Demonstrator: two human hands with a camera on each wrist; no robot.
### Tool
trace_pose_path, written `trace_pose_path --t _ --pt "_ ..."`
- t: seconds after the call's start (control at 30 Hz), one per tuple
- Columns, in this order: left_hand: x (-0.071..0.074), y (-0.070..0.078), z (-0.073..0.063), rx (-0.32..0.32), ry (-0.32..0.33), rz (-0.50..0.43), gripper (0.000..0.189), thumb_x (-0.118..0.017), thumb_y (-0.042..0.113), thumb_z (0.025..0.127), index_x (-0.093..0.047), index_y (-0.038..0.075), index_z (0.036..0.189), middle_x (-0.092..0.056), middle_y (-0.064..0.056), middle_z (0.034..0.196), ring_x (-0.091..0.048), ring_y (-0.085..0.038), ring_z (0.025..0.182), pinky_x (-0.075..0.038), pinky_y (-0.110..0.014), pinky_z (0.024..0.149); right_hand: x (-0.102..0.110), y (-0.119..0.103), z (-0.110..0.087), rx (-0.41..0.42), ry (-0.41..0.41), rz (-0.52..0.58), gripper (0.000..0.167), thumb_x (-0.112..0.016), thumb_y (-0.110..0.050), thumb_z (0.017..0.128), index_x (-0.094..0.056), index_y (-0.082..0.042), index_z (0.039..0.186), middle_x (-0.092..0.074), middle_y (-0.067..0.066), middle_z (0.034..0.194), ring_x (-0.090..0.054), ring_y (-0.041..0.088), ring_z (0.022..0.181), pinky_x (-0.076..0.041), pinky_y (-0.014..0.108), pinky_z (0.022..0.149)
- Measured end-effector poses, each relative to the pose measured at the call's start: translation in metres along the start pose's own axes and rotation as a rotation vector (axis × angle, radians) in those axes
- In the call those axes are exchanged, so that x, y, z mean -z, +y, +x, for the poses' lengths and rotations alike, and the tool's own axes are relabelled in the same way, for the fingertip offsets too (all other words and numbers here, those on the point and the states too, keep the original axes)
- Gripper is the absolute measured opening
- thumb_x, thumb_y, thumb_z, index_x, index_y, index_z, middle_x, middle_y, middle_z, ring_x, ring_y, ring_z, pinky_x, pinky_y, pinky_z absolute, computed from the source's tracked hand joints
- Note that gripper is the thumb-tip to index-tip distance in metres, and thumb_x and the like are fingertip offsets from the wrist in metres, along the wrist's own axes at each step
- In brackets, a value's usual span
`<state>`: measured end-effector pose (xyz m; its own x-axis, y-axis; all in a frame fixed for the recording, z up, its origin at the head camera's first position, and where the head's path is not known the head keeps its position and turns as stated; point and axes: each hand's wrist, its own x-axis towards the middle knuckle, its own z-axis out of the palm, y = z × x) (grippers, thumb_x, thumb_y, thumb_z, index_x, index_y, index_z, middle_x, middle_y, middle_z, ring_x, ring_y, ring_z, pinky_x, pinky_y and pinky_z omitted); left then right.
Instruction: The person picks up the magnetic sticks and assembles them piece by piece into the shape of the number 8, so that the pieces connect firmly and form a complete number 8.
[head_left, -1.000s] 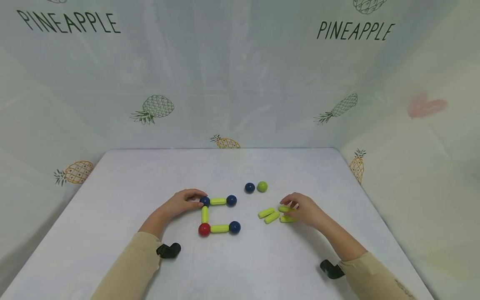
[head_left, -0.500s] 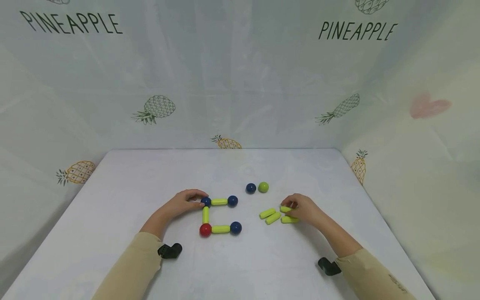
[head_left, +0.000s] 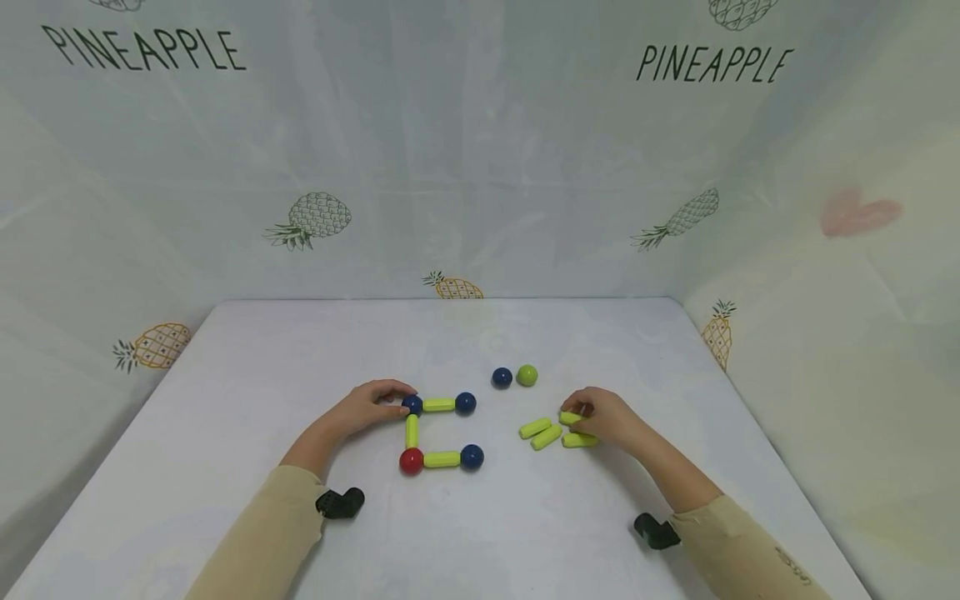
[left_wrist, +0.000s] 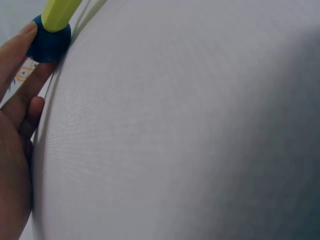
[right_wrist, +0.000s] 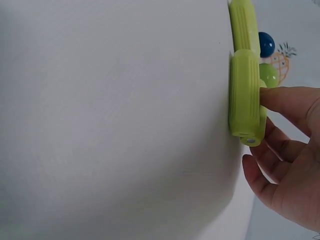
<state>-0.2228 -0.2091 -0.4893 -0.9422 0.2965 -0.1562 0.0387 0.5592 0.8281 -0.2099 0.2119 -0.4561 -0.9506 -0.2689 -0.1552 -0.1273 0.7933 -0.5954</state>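
In the head view, my left hand [head_left: 366, 407] pinches a dark blue ball [head_left: 412, 405] between thumb and fingers. That ball is the far left corner of a C-shaped frame, where yellow-green magnetic rods [head_left: 412, 432] link it to a red ball [head_left: 411, 461] and two more blue balls [head_left: 472, 457]. The left wrist view shows a rod [left_wrist: 57, 15] on the pinched ball [left_wrist: 49, 46]. To the right, my right hand [head_left: 609, 415] pinches a yellow-green magnetic rod [head_left: 570, 417], its right part hidden by fingers. Another rod [right_wrist: 244, 95] lies in front of it in the right wrist view.
Loose rods [head_left: 535, 427] lie beside my right hand. Behind them sit a blue ball [head_left: 502, 377] and a green ball [head_left: 527, 375]. The white table [head_left: 337, 333] meets a pineapple-print cloth [head_left: 480, 167] at its back and sides.
My right thumb and fingers have drawn in onto the rod, and the right forearm has moved slightly left. The left hand and the frame stay in place.
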Motion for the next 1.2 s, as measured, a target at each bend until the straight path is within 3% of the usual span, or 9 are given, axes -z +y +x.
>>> trace_pose_path --t 0.37,0.77,1.2 --pt "-0.001 0.001 -0.002 0.005 -0.004 -0.01 0.031 -0.073 0.028 0.088 -0.069 0.021 0.119 -0.057 -0.005 0.129 -0.047 -0.027 0.117 -0.034 -0.052 0.105 0.003 -0.023 -0.005 0.075 -0.006 0.062 0.022 -0.074 -0.001 0.083 -0.071 -0.01 0.102 -0.059 0.0 0.089 -0.053 0.019 0.084 -0.047 0.033 0.072" --pt "-0.001 0.0 -0.001 -0.01 0.004 0.009 0.03 -0.073 0.029 0.088 -0.069 0.022 0.118 -0.058 -0.004 0.127 -0.048 -0.026 0.116 -0.035 -0.052 0.104 -0.007 -0.048 -0.007 0.205 -0.022 0.08 0.025 -0.073 0.004 0.083 -0.071 -0.011 0.103 -0.061 -0.005 0.092 -0.055 0.016 0.086 -0.049 0.033 0.075" --pt "-0.001 0.0 -0.001 0.004 0.002 0.018 0.03 -0.072 0.028 0.089 -0.069 0.022 0.119 -0.057 -0.004 0.128 -0.047 -0.026 0.116 -0.035 -0.052 0.104 -0.022 -0.074 -0.001 0.278 -0.081 0.108 0.026 -0.074 0.001 0.083 -0.072 -0.013 0.105 -0.06 -0.007 0.09 -0.054 0.015 0.085 -0.049 0.03 0.073"
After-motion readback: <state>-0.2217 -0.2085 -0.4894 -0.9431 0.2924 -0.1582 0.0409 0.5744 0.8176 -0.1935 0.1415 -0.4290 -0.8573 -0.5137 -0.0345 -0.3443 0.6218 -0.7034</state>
